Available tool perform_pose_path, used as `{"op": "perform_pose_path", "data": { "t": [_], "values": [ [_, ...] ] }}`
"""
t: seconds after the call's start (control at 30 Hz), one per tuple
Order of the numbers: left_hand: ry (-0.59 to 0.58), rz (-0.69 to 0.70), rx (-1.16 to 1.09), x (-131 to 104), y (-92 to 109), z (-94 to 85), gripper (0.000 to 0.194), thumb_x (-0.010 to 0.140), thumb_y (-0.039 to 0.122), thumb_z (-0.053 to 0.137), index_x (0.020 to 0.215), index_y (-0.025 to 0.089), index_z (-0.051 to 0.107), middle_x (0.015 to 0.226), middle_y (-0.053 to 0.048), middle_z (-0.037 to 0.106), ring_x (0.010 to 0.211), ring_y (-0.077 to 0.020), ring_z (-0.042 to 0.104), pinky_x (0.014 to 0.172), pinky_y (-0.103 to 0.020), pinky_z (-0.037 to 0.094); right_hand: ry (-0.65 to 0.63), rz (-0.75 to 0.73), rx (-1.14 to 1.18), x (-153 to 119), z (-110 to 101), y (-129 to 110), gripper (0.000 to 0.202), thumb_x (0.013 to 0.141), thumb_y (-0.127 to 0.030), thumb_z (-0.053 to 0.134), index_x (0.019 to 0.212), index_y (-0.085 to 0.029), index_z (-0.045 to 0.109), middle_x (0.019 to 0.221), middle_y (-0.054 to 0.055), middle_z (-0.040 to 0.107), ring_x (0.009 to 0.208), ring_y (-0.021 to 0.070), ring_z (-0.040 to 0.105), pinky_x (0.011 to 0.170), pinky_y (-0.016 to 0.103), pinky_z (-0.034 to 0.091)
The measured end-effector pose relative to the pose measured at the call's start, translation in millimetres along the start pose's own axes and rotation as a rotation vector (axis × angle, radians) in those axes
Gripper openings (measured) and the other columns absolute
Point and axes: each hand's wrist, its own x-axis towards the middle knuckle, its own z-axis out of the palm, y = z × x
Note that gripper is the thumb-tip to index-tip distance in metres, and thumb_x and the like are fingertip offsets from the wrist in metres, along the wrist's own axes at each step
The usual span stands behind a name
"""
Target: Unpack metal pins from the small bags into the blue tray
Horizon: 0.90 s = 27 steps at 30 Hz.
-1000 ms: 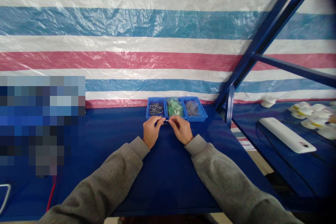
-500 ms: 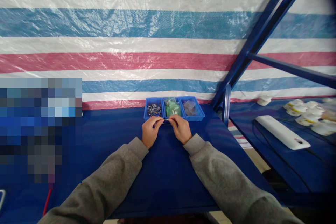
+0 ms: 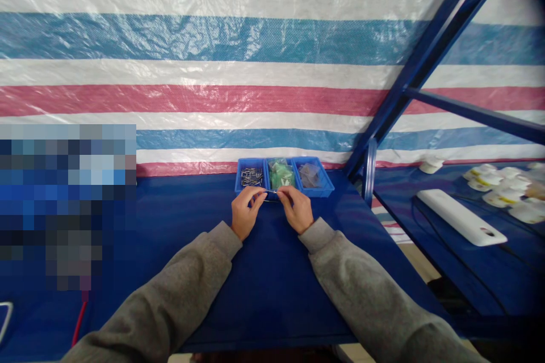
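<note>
My left hand (image 3: 244, 212) and my right hand (image 3: 297, 210) face each other over the blue table, fingertips pinched. Between them stretches a thin, shiny metal piece (image 3: 271, 191), too small to make out further; both hands grip its ends. Just behind my hands stand three joined blue bins. Several loose metal screws or pins (image 3: 251, 176) lie in the left bin (image 3: 239, 184). A green plastic bag (image 3: 281, 173) with small white pieces fills the middle one, and clear plastic bags (image 3: 310, 174) lie in the right bin (image 3: 328, 184).
A blue metal frame (image 3: 383, 116) rises at the right, beside a second table with a white oblong device (image 3: 462, 217), black cables and several white round parts (image 3: 506, 190). A striped plastic sheet (image 3: 213, 74) hangs behind. At left are a blurred-out area and a red cable (image 3: 79, 323).
My fingertips have drawn slightly apart, my right hand shifting a little to the right, so more of the thin metal piece shows. The view has moved slightly.
</note>
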Motion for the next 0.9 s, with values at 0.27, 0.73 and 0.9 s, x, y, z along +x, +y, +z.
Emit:
{"op": "perform_pose_path", "data": {
  "t": [0.27,0.73,0.9],
  "values": [
    [0.019,0.003,0.035,-0.4,-3.4,1.0,0.013,0.086,0.025,0.056,0.088,0.016,0.064,0.082,-0.003,0.064,0.069,-0.0111,0.057,0.064,-0.022,0.046,0.01,-0.023,-0.007,1.1,-1.4,1.2,0.022,0.093,-0.029,0.043,0.086,-0.019,0.061,0.081,0.005,0.066,0.075,0.0167,0.062,0.07,0.027,0.047],
    [0.031,0.026,0.037,0.0,-1.6,1.2,0.012,0.086,0.026,0.057,0.088,0.017,0.064,0.082,-0.003,0.063,0.071,-0.011,0.058,0.061,-0.021,0.047,0.014,0.015,0.04,-0.6,3.6,4.8,0.019,0.091,-0.032,0.048,0.088,-0.02,0.063,0.082,0.004,0.067,0.076,0.0169,0.064,0.072,0.028,0.05],
    [0.033,0.054,0.029,-0.9,-2.7,1.3,0.012,0.085,0.027,0.058,0.089,0.017,0.064,0.086,-0.005,0.065,0.071,-0.0115,0.06,0.06,-0.022,0.049,-0.029,-0.009,0.033,-0.5,6.6,7.2,0.02,0.091,-0.031,0.048,0.087,-0.02,0.064,0.084,0.004,0.068,0.08,0.0176,0.064,0.075,0.028,0.05]
  ]
}}
